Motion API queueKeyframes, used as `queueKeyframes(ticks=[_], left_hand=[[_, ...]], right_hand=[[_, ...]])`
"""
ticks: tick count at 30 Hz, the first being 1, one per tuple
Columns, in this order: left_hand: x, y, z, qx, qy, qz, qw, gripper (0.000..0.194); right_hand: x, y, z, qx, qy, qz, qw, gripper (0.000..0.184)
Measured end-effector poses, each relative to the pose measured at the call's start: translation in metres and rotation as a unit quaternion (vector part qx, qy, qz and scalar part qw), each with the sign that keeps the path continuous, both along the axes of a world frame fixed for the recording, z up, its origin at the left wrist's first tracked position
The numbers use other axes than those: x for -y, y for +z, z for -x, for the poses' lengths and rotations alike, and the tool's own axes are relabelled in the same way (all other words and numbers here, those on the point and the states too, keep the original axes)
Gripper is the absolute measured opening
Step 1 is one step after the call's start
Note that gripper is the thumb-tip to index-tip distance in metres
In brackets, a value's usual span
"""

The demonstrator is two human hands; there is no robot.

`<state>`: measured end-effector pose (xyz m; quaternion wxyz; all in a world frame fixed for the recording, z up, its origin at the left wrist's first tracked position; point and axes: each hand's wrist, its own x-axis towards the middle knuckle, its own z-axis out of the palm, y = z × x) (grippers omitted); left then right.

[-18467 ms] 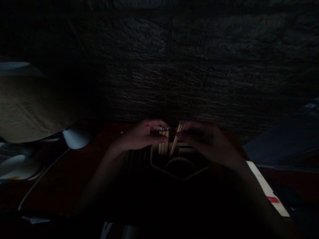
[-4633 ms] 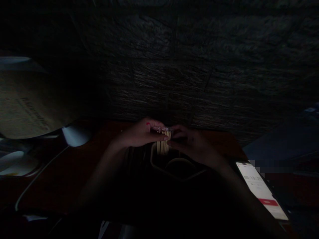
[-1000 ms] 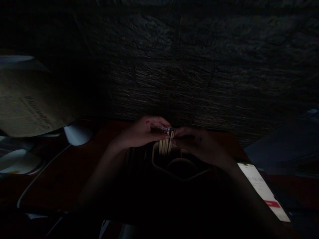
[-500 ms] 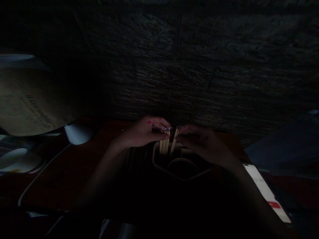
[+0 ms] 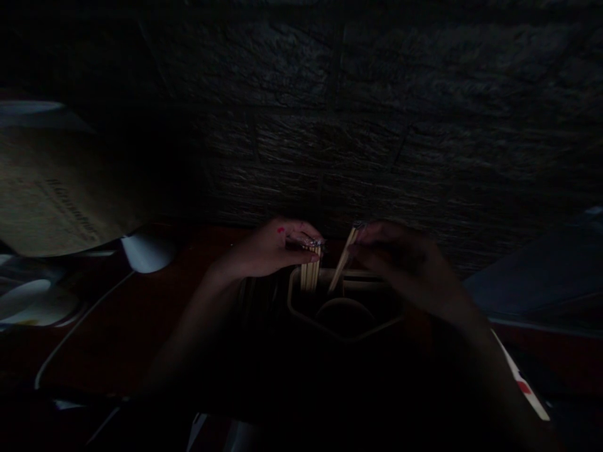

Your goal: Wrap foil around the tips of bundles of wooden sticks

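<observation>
Far L: brown paper bag (image 5: pixel 56 194) w/ dark print, tilted. Just below it, a whitish round dish (image 5: pixel 26 298), cut off by the frame edge. To the R of these, a pale cone-shaped thing (image 5: pixel 148 253) nr the bag's lower corner, w/ a thin white cable (image 5: pixel 78 336) running from its base down & L across the dark reddish table (image 5: pixel 122 314).

Next, L hand (image 5: pixel 268 252) (small red mark on it): fingers & thumb pinched round a stick bundle (image 5: pixel 311 271), pale, approx upright, shiny crinkled stuff at the top. Bundle's lower ends hang over the L part of a dark angular container (image 5: pixel 311 322); can't tell if they touch its bottom. Inside that, a curved rim (image 5: pixel 345 300) shows, rest v. dark.

R of the bundle & apart from it, slim sticks (image 5: pixel 342 260), too dim to count, lean w/ tops to the R, lower ends over the container too. R hand (image 5: pixel 400 254) grips these nr their shiny top btwn thumb & fingers.

Far R: lit phone screen (image 5: pixel 518 375), a bright strip w/ red patch, partly hidden by R forearm. Stone-textured wall (image 5: pixel 292 81) behind everything.
</observation>
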<state>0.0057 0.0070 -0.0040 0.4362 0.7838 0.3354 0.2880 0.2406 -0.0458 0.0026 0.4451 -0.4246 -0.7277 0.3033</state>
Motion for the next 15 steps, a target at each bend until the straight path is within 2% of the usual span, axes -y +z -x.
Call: queueKeyframes(ticks=[8,15], left_hand=[[0.002,0.002,0.0,-0.015,0.007,0.001,1.0,0.025],[0.001,0.001,0.0,-0.003,-0.006,0.021,1.0,0.029]], right_hand=[[0.004,0.006,-0.003,-0.014,-0.026,-0.022,0.999,0.009],[-0.003,-0.009,0.009,-0.006,0.012,0.015,1.0,0.011]])
